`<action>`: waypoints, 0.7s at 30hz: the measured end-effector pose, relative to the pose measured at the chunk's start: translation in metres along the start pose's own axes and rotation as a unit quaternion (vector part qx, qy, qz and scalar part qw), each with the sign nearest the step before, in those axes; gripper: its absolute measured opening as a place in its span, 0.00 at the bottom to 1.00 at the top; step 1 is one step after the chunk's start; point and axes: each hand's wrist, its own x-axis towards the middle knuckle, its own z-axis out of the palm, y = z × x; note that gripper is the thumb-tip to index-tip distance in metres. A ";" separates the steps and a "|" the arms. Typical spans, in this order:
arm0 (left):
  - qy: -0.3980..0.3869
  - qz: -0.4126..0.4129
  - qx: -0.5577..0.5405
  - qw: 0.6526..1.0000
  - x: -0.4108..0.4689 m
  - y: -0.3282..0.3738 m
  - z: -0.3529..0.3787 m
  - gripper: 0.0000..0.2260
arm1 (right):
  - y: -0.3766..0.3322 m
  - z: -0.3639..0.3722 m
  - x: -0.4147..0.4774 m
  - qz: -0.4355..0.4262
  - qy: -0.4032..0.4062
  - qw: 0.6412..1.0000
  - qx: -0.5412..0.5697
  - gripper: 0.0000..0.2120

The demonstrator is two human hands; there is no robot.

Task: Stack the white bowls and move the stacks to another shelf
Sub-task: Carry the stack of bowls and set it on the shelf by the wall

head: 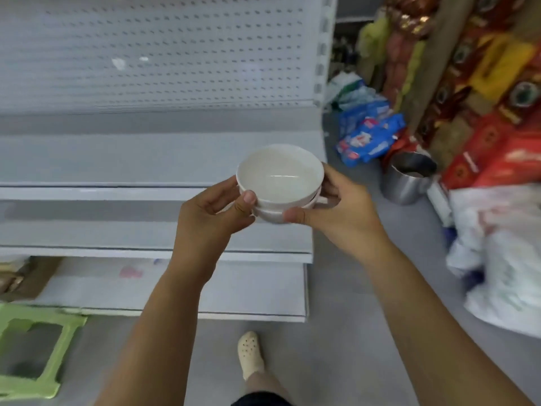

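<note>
- The stack of white bowls: only the top one shows its inside; beneath it just rims peek out, count unclear.
- Left hand and right hand: fingers mostly hidden behind the stack.
- Green stool: cut by the left edge.
- Blue packets, red boxes: print smeared, unreadable.

Two nested white bowls, upright, held above white shelf

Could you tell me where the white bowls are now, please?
Head view, centre: the white bowls are held stacked between the left hand and right hand, in front of the shelf.
</note>
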 end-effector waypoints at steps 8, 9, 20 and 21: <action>-0.177 -0.012 -0.001 0.984 -0.027 0.000 0.151 0.30 | -0.003 -0.146 -0.092 0.017 0.177 0.982 -0.066 0.41; -0.200 -0.014 -0.005 0.980 -0.027 -0.001 0.171 0.28 | -0.004 -0.163 -0.101 0.024 0.196 0.977 -0.077 0.41; -0.382 -0.046 -0.046 0.922 -0.008 -0.010 0.396 0.30 | 0.001 -0.335 -0.144 0.087 0.376 0.910 -0.149 0.40; -0.398 -0.048 -0.047 0.915 -0.001 -0.009 0.417 0.30 | 0.002 -0.351 -0.141 0.089 0.392 0.903 -0.153 0.39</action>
